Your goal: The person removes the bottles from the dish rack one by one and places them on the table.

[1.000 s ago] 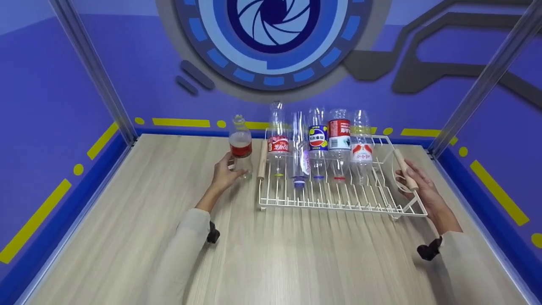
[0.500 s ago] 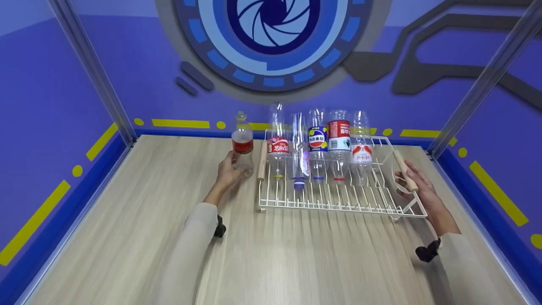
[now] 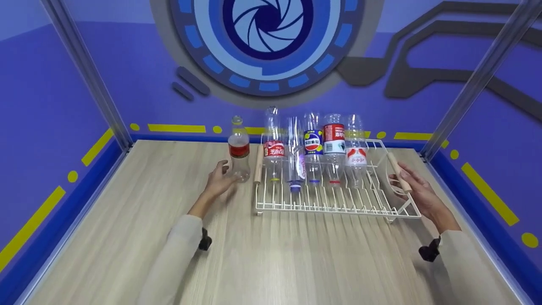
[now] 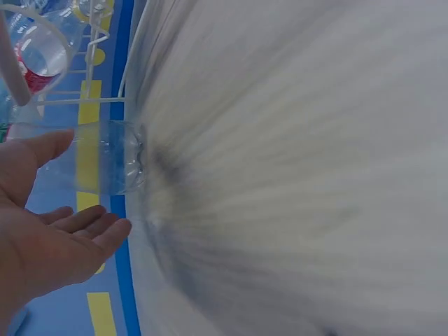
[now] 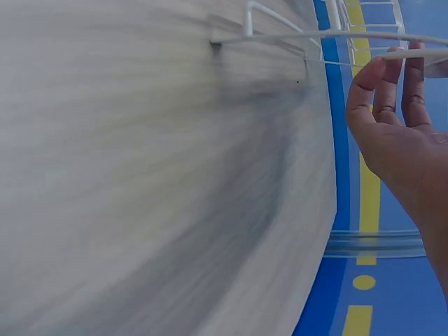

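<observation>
A clear bottle with a red label [image 3: 238,151] stands upright on the wooden table just left of the white wire rack [image 3: 338,207]. My left hand [image 3: 218,182] lies beside it with straight fingers, a small gap away. In the left wrist view the left hand [image 4: 49,238] is flat and the bottle's base [image 4: 115,164] stands free of it. My right hand [image 3: 417,195] is at the rack's right wooden handle [image 3: 397,171]. Its nearly straight fingers [image 5: 395,77] reach up to the handle [image 5: 427,52], without wrapping round it.
Several empty bottles [image 3: 313,146] stand upside down in a row on the rack's back prongs. The rack's left wooden handle [image 3: 257,163] is right next to the lone bottle. Blue walls and metal posts [image 3: 474,84] border the table.
My left hand has let go of the red-label bottle, which now stands alone by the rack. My right hand's fingers have loosened at the right handle.
</observation>
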`<state>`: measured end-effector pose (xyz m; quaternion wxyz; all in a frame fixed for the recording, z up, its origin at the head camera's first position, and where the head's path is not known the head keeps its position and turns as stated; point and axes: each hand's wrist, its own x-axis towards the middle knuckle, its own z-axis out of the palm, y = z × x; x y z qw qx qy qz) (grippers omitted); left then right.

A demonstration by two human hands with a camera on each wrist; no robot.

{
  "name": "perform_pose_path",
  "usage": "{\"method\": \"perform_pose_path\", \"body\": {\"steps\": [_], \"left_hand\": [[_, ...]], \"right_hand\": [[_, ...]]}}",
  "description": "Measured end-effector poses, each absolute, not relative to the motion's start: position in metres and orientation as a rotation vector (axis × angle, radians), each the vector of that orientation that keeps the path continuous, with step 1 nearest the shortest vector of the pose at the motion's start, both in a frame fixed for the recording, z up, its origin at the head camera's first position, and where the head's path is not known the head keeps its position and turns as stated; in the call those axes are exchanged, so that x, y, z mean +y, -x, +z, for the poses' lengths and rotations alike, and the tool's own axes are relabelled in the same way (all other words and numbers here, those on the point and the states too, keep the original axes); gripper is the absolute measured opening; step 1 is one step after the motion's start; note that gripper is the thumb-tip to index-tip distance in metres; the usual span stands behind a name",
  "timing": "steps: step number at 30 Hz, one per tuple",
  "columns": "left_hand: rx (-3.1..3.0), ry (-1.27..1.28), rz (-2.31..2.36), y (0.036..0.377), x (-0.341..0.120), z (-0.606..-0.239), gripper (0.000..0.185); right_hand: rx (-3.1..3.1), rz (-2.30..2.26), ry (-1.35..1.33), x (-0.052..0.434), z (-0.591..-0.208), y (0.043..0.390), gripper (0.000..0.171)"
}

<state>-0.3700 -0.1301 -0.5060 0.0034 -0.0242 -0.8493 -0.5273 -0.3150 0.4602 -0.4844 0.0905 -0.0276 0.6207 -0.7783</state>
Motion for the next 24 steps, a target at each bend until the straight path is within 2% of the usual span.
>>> {"method": "perform_pose_path", "body": {"steps": [10, 18, 24], "left_hand": [[-2.739, 0.306, -1.664, 0.326, -0.134, -0.48, 0.044], [-2.734, 0.62, -1.721, 0.309, -0.113, -0.461, 0.056], [-2.723, 0.758, -1.779, 0.306, -0.099, -0.465, 0.063]], "right_hand": [[1.895, -2.259, 0.165, 0.463, -0.483, 0.316, 0.039], [2.014, -2.166, 0.163, 0.465, -0.478, 0.315, 0.041], [2.035, -2.172, 0.15, 0.461, -0.478, 0.313, 0.042]]}}
